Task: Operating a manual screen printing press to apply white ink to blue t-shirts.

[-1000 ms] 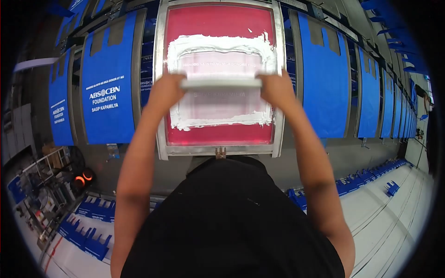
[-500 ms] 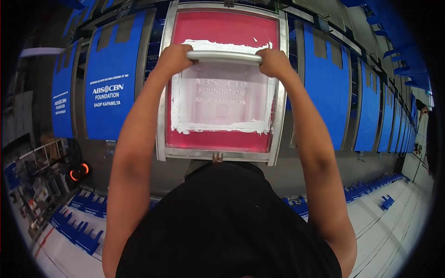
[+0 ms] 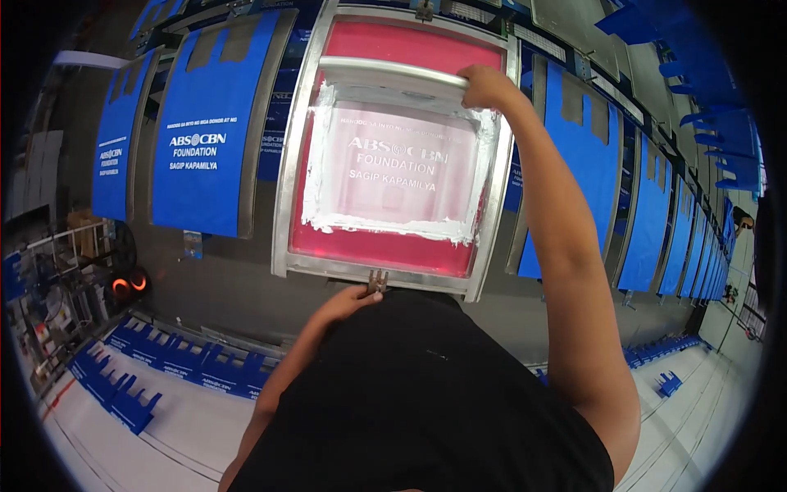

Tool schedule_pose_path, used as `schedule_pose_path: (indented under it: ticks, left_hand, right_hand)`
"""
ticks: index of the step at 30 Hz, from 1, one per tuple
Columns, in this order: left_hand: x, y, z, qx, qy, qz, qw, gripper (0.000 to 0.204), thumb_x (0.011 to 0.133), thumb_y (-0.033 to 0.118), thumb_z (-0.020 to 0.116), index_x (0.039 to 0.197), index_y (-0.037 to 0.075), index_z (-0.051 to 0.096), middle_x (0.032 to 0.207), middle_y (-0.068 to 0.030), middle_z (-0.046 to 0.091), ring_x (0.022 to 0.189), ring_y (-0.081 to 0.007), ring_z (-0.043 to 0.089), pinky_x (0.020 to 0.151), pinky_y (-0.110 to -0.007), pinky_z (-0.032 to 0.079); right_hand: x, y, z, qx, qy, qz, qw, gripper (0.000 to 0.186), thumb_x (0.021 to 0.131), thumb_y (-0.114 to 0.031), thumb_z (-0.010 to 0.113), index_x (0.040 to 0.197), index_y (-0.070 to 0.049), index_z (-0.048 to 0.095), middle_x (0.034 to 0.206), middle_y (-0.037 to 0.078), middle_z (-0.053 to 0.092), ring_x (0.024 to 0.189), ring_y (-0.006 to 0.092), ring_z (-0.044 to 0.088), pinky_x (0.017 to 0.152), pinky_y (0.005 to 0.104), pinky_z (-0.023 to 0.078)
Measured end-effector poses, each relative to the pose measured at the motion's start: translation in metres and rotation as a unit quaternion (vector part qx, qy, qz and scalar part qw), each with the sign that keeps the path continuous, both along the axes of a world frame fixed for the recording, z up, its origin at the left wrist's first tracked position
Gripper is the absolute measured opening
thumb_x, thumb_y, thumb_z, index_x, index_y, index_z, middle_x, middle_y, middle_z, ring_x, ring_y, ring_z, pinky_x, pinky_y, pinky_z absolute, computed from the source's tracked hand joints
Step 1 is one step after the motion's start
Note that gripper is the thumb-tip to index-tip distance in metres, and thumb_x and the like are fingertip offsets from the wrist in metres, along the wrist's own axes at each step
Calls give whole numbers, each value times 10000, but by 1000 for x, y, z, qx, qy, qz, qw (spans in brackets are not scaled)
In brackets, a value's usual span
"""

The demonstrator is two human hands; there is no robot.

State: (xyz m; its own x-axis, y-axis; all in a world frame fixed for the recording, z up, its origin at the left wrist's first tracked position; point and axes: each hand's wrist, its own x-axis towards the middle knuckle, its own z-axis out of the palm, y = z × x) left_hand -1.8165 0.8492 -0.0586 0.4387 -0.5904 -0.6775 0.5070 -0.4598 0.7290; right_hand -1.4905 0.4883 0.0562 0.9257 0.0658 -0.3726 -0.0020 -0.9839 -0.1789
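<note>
A screen-printing frame (image 3: 285,221) with a silver metal rim and pink-red mesh lies in front of me. White ink (image 3: 316,193) borders a pale window with lettering in the middle of the mesh. Near the far end of the mesh, a squeegee (image 3: 393,72) lies crosswise, slightly tilted. My right hand (image 3: 492,88) is closed round the squeegee's right end; its left end is free. At the frame's near edge my left hand (image 3: 346,303) is closed with its fingertips on a small metal bracket (image 3: 378,281), close to my black shirt.
Blue bag panels (image 3: 201,135) with white print lie on boards to the left. More blue panels (image 3: 574,164) run in a row to the right. Several blue bags (image 3: 180,361) lie on the pale floor behind. A heater (image 3: 129,284) glows orange at lower left.
My left hand has let go of the squeegee and come down to the bracket at the frame's near edge. The squeegee, still in my right hand, has shifted toward the far end and tilted.
</note>
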Motion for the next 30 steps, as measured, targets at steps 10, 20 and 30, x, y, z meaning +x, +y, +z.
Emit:
schedule_pose_path:
  ticks: [10, 20, 30]
  left_hand:
    - [40, -28, 43, -120, 63, 21, 991, 388, 982, 384, 525, 797, 57, 626, 708, 45, 559, 666, -43, 490, 618, -221, 412]
    - [62, -48, 33, -109, 39, 45, 992, 428, 983, 391, 514, 737, 58, 620, 652, 24, 551, 605, -68, 481, 575, -236, 413]
    - [55, -21, -28, 52, 3, 33, 998, 479, 945, 467, 544, 725, 51, 630, 625, 11, 558, 581, -90, 501, 545, -258, 407]
  right_hand:
    - [21, 27, 10, 14, -86, 26, 996, 487, 677, -79, 557, 1153, -107, 654, 1064, 172, 669, 1008, 354, 619, 888, 410, 494]
    - [-193, 92, 11, 58, -144, 56, 986, 392, 643, 7, 593, 1019, -94, 640, 868, 112, 638, 881, 308, 612, 766, 440, 485]
    - [-212, 94, 0, 61, -152, 61, 985, 346, 673, -73, 657, 1018, -82, 627, 880, 97, 643, 872, 298, 596, 799, 439, 432]
